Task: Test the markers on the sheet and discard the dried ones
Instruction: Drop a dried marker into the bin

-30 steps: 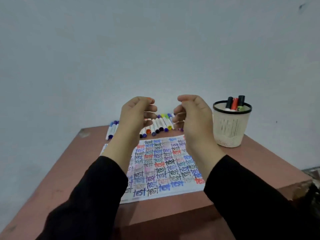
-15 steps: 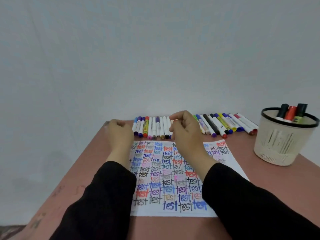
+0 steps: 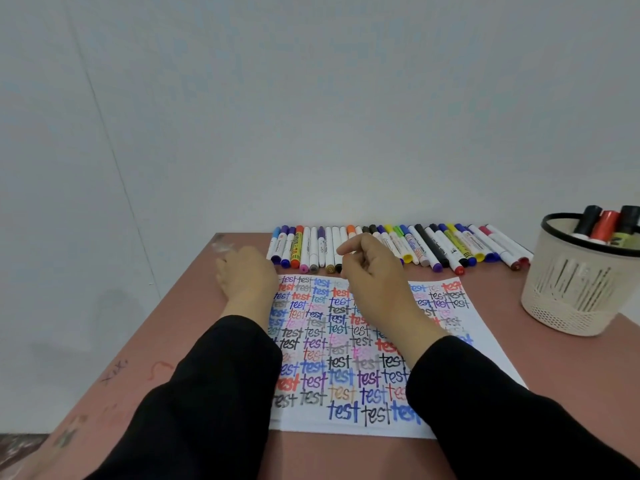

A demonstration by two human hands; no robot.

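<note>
Head view has the markers (image 3: 434, 249) lying capped in a row along the far edge of the table (image 3: 194, 323), just beyond the sheet (image 3: 346, 362) (already crowded with "test"), with three more standing in the basket (image 3: 568, 292) at the right. The right hand (image 3: 372, 273) hovers over the sheet's far edge, fingers loosely curled, forefinger and thumb apart with nothing between them, while the left hand (image 3: 247, 277) rests at the sheet's far left corner, its fingers hidden, so their state I cannot tell. Each marker looks light, stiff and apt to roll, so a pinch at mid-barrel, clear of the cap, seems best.
</note>
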